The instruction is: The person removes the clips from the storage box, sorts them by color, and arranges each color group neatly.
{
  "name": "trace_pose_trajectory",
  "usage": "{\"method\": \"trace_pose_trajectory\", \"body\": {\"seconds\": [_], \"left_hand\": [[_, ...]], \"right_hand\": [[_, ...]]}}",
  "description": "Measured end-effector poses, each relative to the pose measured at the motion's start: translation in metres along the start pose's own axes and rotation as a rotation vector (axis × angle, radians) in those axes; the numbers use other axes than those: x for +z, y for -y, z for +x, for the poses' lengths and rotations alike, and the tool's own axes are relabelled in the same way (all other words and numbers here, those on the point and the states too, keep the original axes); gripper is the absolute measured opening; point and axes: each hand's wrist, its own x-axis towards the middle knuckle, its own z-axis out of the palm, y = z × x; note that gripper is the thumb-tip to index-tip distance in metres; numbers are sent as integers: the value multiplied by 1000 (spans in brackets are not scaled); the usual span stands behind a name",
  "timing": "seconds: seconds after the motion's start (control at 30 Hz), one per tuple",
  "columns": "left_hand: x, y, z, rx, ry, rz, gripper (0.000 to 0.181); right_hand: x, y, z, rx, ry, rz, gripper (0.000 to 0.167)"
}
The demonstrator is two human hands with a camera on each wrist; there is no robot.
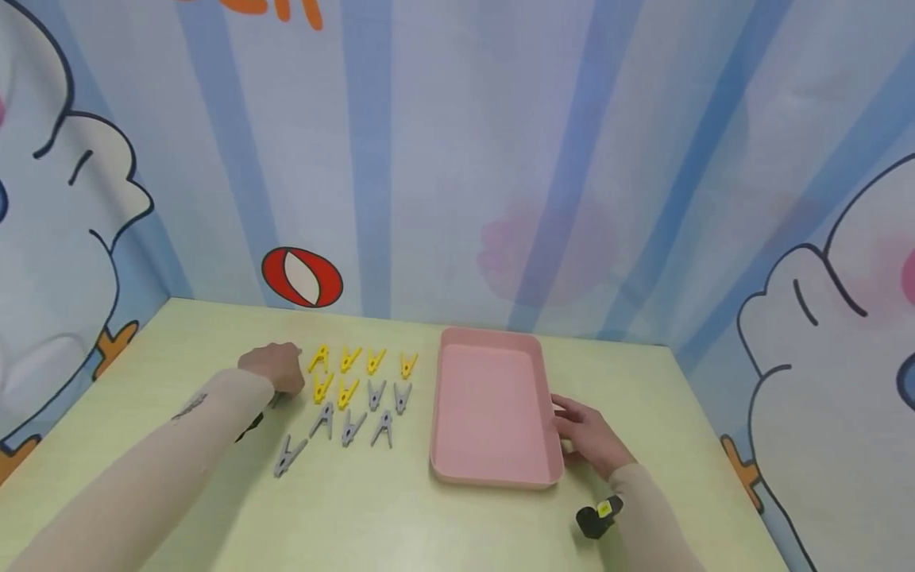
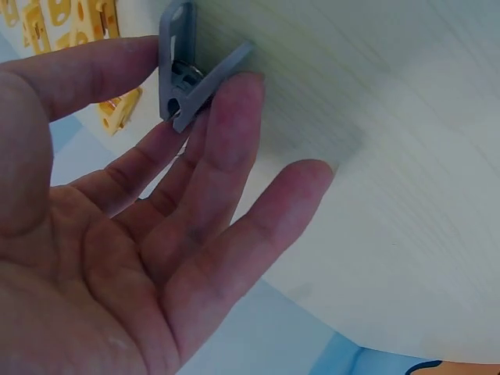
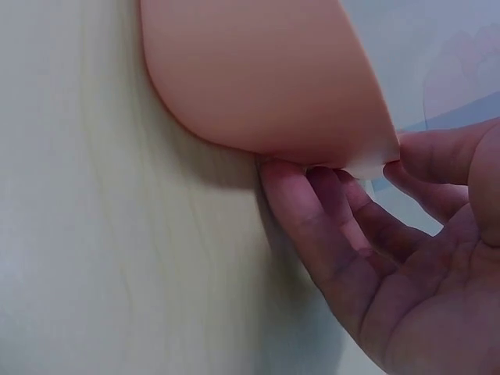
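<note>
My left hand [image 1: 275, 367] is at the left end of the clothespin rows. In the left wrist view it pinches a grey clothespin [image 2: 183, 74] between thumb and fingertips, just above the table. Rows of yellow clothespins [image 1: 346, 392] and grey clothespins [image 1: 352, 429] lie on the table to its right. A shallow pink tray [image 1: 493, 405] lies flat right of the clothespins. My right hand [image 1: 589, 437] holds the tray's right edge, thumb at the rim and fingers against the outer wall. How far the fingers reach beneath it is hidden.
The pale wooden table [image 1: 357, 524] ends at a blue-striped cartoon backdrop [image 1: 457, 159] behind and on both sides. One grey clothespin [image 1: 288, 457] lies nearest the front left. A small black device [image 1: 596, 518] is at my right wrist.
</note>
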Motion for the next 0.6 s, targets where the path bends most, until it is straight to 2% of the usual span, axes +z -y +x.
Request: {"method": "trace_pose_trajectory", "body": {"seconds": [0.07, 0.17, 0.3, 0.43, 0.6], "left_hand": [[-1, 2, -2, 3, -5, 2, 56], [-3, 5, -3, 11, -12, 2, 37], [-5, 7, -5, 22, -28, 7, 20], [-11, 5, -6, 39, -66, 0, 22], [-16, -1, -5, 82, -160, -41, 32]], "right_hand": [[1, 1, 1, 1, 6, -1, 52], [2, 4, 2, 0, 12, -4, 52], [2, 7, 4, 12, 11, -16, 51], [0, 11, 4, 30, 23, -39, 51], [-8, 22, 5, 57, 59, -69, 56]]}}
